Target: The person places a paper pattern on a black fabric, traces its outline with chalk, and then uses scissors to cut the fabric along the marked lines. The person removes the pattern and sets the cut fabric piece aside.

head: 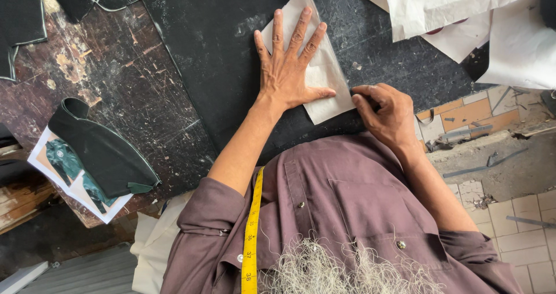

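The fingers (298, 33) of my left hand (286, 77) are spread wide and lie flat. They hold nothing; they just press down on the pale, pointed paper pattern piece (327, 74). The fingers (364, 97) of my right hand (385, 114) are curled in tight and pinched together at the near corner of that paper. I cannot tell if there is something small between them.

The paper lies on the big black cloth (220, 45), which is spread over the scratched dark wooden table (116, 74).

I think the trick here is to keep the paper from sliding. So I should push down evenly with my whole left hand, with my thumb close to where my right hand works. My right fingers should stay right against the paper edge and move slowly. The cloth should stay smooth under it, with no bumps.

A yellow tape measure (251, 236) hangs on my purple shirt (347, 201).
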